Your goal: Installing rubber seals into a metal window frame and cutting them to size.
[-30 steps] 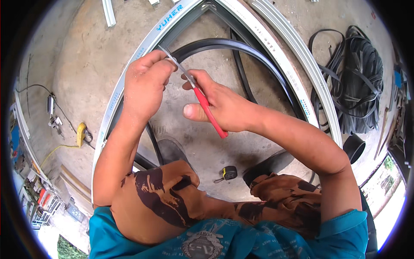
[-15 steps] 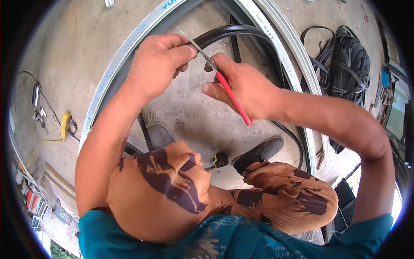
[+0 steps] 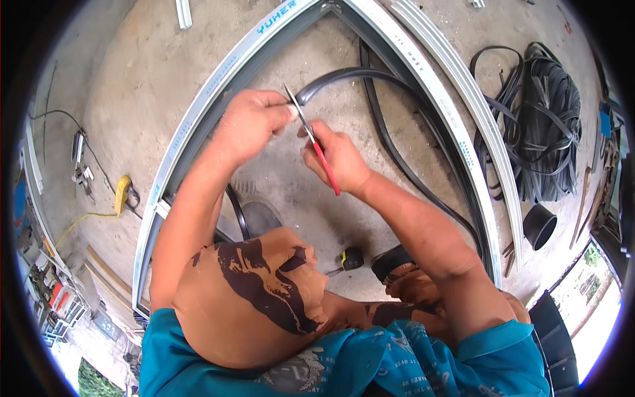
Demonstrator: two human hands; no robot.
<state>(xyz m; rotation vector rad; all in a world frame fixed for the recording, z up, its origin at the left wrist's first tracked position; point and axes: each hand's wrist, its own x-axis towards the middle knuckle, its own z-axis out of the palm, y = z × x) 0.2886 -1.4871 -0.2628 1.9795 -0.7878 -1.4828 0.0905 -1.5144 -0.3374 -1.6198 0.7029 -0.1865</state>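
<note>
Red-handled scissors (image 3: 324,164) are gripped in my right hand (image 3: 340,155), their blades pointing up and to the left. The blades cross the end of a black rubber strip (image 3: 344,75). Pinched in the fingers of my left hand (image 3: 254,126) is that same end, close beside the blades. Whether the blades are apart is too fine to tell. From there the strip arcs right, toward the inner edge of a large metal frame (image 3: 440,122). The frame lies on the floor around my hands, with pale film on its rails.
A black tape measure (image 3: 353,258) lies on the floor near my feet. Pale profiles (image 3: 486,126) run outside the frame's right rail, beside a heaped coil of black strip (image 3: 549,119) and a black cylinder (image 3: 539,226). On the left are a yellow device (image 3: 122,193) and cables.
Both hands have shifted slightly lower, with the right drawn in toward the left. The scissors stand more upright, and their blades now cross the strip's end. The view has shifted too.
</note>
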